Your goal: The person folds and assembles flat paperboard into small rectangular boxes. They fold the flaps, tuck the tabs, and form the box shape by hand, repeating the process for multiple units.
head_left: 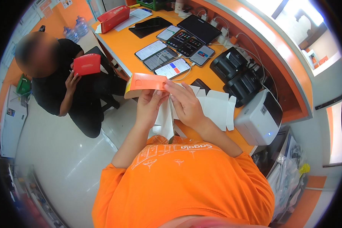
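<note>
Both of my hands are raised over the near edge of the orange table, working on an orange cardboard panel (145, 82) with a round tab mark. My left hand (151, 106) pinches its lower edge from below. The fingers of my right hand (185, 102) press on the panel's right end. A white cardboard sheet (164, 118) hangs below and between my hands. To the right, an unfolded white carton blank (216, 107) with flaps lies flat on the table; whether it joins the orange panel is hidden behind my right hand.
Several phones (172, 68) and a tablet (198, 29) lie on the table (152, 33) among white cables. Black devices (235, 72) and a white printer (259, 117) stand at right. At left, a seated person (76, 91) holds a red box (86, 64); a red pouch (113, 19) lies far left.
</note>
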`<state>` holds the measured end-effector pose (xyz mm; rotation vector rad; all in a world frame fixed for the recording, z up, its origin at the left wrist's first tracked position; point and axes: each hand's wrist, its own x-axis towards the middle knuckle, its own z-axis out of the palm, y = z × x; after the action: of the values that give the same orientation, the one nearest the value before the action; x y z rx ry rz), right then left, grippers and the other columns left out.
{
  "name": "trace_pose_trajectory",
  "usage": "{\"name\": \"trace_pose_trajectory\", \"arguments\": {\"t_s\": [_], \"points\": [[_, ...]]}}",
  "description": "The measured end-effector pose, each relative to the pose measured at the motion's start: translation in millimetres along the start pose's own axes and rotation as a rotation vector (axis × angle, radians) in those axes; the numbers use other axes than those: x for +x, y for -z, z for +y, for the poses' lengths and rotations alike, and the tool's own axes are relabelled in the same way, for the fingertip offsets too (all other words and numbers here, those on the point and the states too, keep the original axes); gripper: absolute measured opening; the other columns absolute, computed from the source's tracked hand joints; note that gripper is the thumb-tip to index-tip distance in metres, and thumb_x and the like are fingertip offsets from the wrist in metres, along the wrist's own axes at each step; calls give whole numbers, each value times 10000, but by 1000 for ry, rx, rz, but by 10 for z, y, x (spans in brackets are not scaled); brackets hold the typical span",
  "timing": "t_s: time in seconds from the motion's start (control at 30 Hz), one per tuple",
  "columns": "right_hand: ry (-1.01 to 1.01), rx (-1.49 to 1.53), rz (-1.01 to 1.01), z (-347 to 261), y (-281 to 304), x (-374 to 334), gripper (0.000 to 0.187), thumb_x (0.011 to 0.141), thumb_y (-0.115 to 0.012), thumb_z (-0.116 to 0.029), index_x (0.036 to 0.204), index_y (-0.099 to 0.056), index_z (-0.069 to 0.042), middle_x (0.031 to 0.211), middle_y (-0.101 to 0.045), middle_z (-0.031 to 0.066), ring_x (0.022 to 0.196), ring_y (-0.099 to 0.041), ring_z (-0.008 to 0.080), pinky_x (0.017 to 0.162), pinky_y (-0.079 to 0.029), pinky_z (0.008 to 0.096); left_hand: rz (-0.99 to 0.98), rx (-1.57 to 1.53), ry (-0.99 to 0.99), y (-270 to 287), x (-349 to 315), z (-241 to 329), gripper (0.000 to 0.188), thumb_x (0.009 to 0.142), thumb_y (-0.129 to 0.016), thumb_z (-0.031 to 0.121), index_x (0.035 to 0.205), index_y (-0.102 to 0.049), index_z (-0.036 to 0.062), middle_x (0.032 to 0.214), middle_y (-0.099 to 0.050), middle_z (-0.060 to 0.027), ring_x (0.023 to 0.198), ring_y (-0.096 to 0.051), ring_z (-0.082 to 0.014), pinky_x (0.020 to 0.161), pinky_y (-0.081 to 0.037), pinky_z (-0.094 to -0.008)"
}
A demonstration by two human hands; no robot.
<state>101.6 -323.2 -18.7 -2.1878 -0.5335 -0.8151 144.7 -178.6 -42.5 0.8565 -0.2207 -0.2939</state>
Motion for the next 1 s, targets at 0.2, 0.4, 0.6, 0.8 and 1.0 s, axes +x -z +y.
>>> {"name": "trace_pose_trajectory", "arguments": {"t_s": [0.2, 0.4, 0.6, 0.8, 1.0], "points": [[92, -198, -121, 26, -28, 76, 411, 816, -580, -85, 1225, -599, -126, 1386, -428, 157, 1221, -458, 321, 975, -357, 484, 59, 60, -98, -32, -10, 78, 325, 928, -543, 73, 1244, -481, 24, 1191, -561, -80, 1084, -555, -172, 925, -455, -306], [136, -327, -129, 15, -5, 106, 456, 812, -583, -114, 1267, -553, -134, 1348, -437, 159, 1163, -472, 319, 974, -348, 484, 340, -106, -271, 75, 60, 360, 220, 943, -487, 88, 1152, -505, 21, 1033, -612, -96, 913, -626, -168, 789, -523, -301], [78, -217, -222, -10, 8, 96, 536, 731, -680, -145, 1248, -537, -143, 1315, -453, 158, 1163, -469, 303, 990, -340, 480, 180, -365, -407, 289, -11, 646, 412, 995, -357, 233, 1276, -430, -59, 1230, -562, -163, 1111, -576, -246, 955, -457, -387], [252, -145, -48, -79, -38, 122, 509, 724, -701, -172, 1213, -561, -139, 1283, -512, 116, 1105, -517, 255, 924, -398, 423, 50, -564, -48, 373, 30, 830, 486, 994, -349, 316, 1334, -405, -27, 1347, -464, -221, 1227, -487, -341, 1049, -361, -487], [312, -453, 122, -65, 64, 185, 330, 841, -577, -185, 1157, -622, -100, 1147, -628, 41, 1024, -545, 173, 827, -403, 341, -202, -462, -9, -5, -243, 595, 653, 966, -398, 484, 1405, -295, 12, 1410, -408, -162, 1264, -453, -303, 1047, -372, -458]]}}
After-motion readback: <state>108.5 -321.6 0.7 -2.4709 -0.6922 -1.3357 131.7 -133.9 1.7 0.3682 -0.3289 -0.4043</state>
